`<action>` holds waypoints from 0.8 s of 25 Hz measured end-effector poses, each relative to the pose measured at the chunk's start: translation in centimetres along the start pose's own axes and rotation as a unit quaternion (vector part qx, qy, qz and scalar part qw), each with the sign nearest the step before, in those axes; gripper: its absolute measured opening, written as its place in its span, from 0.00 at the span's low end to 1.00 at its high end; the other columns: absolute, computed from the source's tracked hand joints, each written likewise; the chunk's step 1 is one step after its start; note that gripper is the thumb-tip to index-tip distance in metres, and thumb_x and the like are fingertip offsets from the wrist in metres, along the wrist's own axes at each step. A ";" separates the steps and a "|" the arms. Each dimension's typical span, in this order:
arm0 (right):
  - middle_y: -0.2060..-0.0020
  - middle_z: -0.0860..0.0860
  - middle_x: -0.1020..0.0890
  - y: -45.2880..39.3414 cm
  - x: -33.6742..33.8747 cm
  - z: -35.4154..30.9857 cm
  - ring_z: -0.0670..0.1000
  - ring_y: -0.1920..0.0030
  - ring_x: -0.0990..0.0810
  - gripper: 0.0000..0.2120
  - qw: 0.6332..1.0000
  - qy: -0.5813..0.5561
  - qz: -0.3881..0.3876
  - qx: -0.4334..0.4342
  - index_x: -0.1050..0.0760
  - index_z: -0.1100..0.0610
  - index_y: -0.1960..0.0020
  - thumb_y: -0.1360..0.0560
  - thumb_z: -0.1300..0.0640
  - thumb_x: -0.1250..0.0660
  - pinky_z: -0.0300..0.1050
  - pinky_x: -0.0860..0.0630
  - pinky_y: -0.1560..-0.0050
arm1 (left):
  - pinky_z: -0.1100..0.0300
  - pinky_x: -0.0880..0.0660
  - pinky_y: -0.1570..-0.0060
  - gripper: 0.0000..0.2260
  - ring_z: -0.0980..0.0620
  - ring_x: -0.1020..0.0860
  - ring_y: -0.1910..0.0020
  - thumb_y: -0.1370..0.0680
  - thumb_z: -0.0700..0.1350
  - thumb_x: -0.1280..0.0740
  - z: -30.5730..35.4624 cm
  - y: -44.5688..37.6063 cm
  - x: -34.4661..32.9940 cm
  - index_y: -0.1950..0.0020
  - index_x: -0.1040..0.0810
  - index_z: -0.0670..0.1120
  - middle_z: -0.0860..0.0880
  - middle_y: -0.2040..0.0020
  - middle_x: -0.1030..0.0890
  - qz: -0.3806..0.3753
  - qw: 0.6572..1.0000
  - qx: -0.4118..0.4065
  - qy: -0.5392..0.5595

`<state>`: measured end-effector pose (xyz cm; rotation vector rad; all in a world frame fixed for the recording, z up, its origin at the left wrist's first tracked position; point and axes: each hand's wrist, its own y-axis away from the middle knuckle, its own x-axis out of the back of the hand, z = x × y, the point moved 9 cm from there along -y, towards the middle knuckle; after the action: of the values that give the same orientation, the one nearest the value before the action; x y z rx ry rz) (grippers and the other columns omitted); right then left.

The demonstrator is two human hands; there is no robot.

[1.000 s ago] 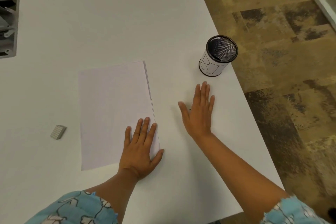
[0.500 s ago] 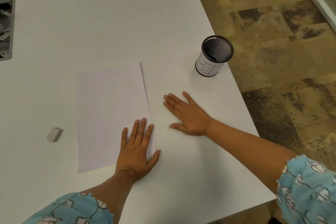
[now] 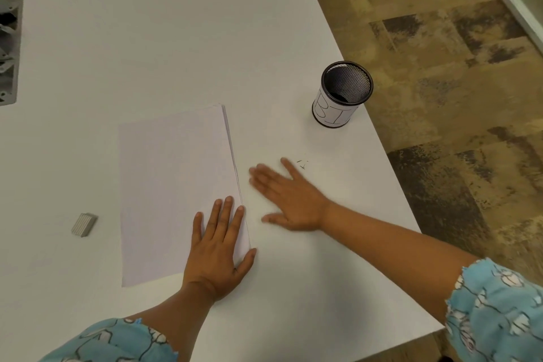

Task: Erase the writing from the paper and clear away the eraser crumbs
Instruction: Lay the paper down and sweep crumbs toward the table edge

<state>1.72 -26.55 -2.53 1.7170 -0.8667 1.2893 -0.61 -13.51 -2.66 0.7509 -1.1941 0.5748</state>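
Right fingers: the right hand (image 3: 289, 195) is lying flat on the table (image 3: 176, 38), fingers straight and blurred, holding nothing.
Left fingers: the left hand (image 3: 219, 247) is pressing flat on the paper (image 3: 173, 185) at its near right corner.
Crumbs: a few eraser crumbs (image 3: 302, 162) are sitting just beyond the right fingertips.
Risk: a broad sweep is likely scattering them toward the mesh cup (image 3: 342, 94) or onto the floor; the eraser (image 3: 84, 224) is lying left of the paper.

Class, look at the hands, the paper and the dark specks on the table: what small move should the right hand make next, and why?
Probably sweep the flat right hand rightward toward the table edge. A few eraser crumbs lie just past its fingertips, the paper looks blank, and the left hand presses it flat.
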 end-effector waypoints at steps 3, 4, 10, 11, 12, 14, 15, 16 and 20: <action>0.25 0.56 0.52 -1.2 1.7 5.5 0.53 0.26 0.59 0.36 0.986 0.029 0.017 -0.163 0.57 0.60 0.26 0.24 0.37 0.53 0.62 0.65 0.29 | 0.45 0.56 0.30 0.32 0.48 0.55 0.25 0.24 0.63 0.56 -0.1 0.0 0.0 0.24 0.51 0.47 0.45 0.23 0.49 0.001 1.000 0.003 -0.005; 0.25 0.57 0.53 -1.0 2.0 6.4 0.54 0.26 0.60 0.37 0.974 0.040 0.032 -0.221 0.56 0.61 0.27 0.25 0.36 0.55 0.62 0.67 0.30 | 0.45 0.56 0.30 0.32 0.48 0.55 0.25 0.24 0.63 0.56 -0.1 0.1 -0.1 0.24 0.51 0.47 0.45 0.23 0.49 0.000 1.000 0.003 -0.006; 0.25 0.55 0.51 -3.1 1.0 0.5 0.53 0.26 0.60 0.34 0.986 -0.026 0.058 -0.155 0.56 0.58 0.26 0.24 0.38 0.52 0.62 0.70 0.32 | 0.45 0.54 0.30 0.32 0.47 0.54 0.25 0.24 0.63 0.54 -0.1 -0.1 -0.1 0.24 0.50 0.47 0.45 0.23 0.48 0.010 1.000 0.006 -0.011; 0.25 0.55 0.52 -3.7 1.3 1.7 0.52 0.26 0.60 0.35 0.980 -0.026 0.060 -0.188 0.56 0.58 0.26 0.24 0.38 0.53 0.62 0.69 0.32 | 0.45 0.53 0.30 0.32 0.47 0.53 0.25 0.24 0.63 0.55 -0.2 -0.1 -0.1 0.24 0.51 0.47 0.45 0.23 0.48 0.012 1.000 0.007 -0.013; 0.25 0.55 0.53 -4.0 1.7 3.2 0.52 0.26 0.60 0.35 0.970 -0.025 0.062 -0.233 0.57 0.58 0.26 0.24 0.37 0.54 0.62 0.68 0.31 | 0.45 0.54 0.30 0.32 0.47 0.53 0.25 0.24 0.63 0.55 -0.2 -0.2 -0.1 0.24 0.51 0.47 0.45 0.23 0.48 0.013 1.000 0.007 -0.014; 0.25 0.56 0.55 -3.1 1.9 5.6 0.53 0.26 0.60 0.37 0.944 -0.027 0.061 -0.324 0.58 0.60 0.27 0.25 0.36 0.57 0.63 0.69 0.32 | 0.45 0.54 0.30 0.32 0.47 0.54 0.25 0.24 0.63 0.55 -0.1 -0.1 -0.2 0.24 0.51 0.47 0.45 0.24 0.48 0.009 1.000 0.006 -0.016; 0.25 0.57 0.55 -2.2 1.7 6.4 0.54 0.26 0.61 0.39 0.928 -0.028 0.057 -0.368 0.59 0.61 0.27 0.25 0.34 0.58 0.64 0.70 0.33 | 0.45 0.54 0.30 0.32 0.47 0.54 0.25 0.24 0.63 0.55 -0.1 -0.1 -0.1 0.24 0.51 0.47 0.45 0.24 0.48 0.007 1.000 0.007 -0.016; 0.25 0.58 0.56 -1.2 1.4 7.1 0.55 0.26 0.61 0.40 0.909 -0.027 0.045 -0.413 0.61 0.62 0.27 0.26 0.33 0.59 0.65 0.71 0.34 | 0.45 0.54 0.30 0.32 0.47 0.54 0.25 0.24 0.63 0.55 -0.1 -0.1 -0.1 0.24 0.51 0.47 0.45 0.24 0.48 0.009 1.000 0.009 -0.014; 0.27 0.60 0.60 1.8 1.3 5.7 0.58 0.27 0.65 0.43 0.863 -0.030 0.054 -0.502 0.63 0.65 0.29 0.28 0.32 0.60 0.67 0.73 0.36 | 0.44 0.53 0.31 0.33 0.47 0.53 0.25 0.24 0.63 0.57 0.0 -0.1 0.2 0.25 0.48 0.46 0.44 0.24 0.45 0.008 1.000 0.007 0.000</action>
<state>2.83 -32.54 -1.81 0.8670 -1.3657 0.6119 -0.52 -13.60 -2.51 0.7550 -1.1979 0.5968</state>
